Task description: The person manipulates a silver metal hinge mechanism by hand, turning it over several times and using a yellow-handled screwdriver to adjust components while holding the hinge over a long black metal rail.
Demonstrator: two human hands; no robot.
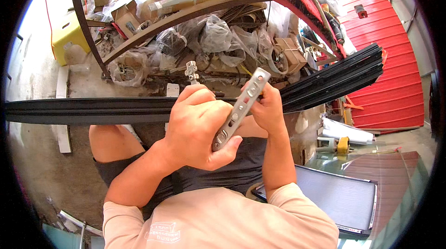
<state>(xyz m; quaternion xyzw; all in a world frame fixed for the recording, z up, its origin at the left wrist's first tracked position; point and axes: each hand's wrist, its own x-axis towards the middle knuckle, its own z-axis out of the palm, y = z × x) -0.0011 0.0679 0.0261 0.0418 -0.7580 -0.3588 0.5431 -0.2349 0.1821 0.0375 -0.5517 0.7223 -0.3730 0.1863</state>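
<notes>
My left hand [197,126] is closed around a silver metal hardware strip [241,108] with slots, holes and rivets, tilted up to the right. A smaller jointed metal fitting [191,71] sticks out beyond the knuckles of the same hand; whether it joins the strip is hidden. At the strip's upper end, my right hand [267,103] has its fingers bent around the back, with a bit of yellow beside them. Below both hands, a long black profile bar [88,110] runs across above my knees. Several black ribbed profiles [334,77] lie bundled to the right.
Plastic bags [216,33] and cardboard [290,54] pile up ahead, behind a brown curved beam [186,19]. A yellow container [69,38] stands far left. Red ribbed sheeting [385,72] and a drill [334,28] are at the right. A framed panel [337,195] lies near right.
</notes>
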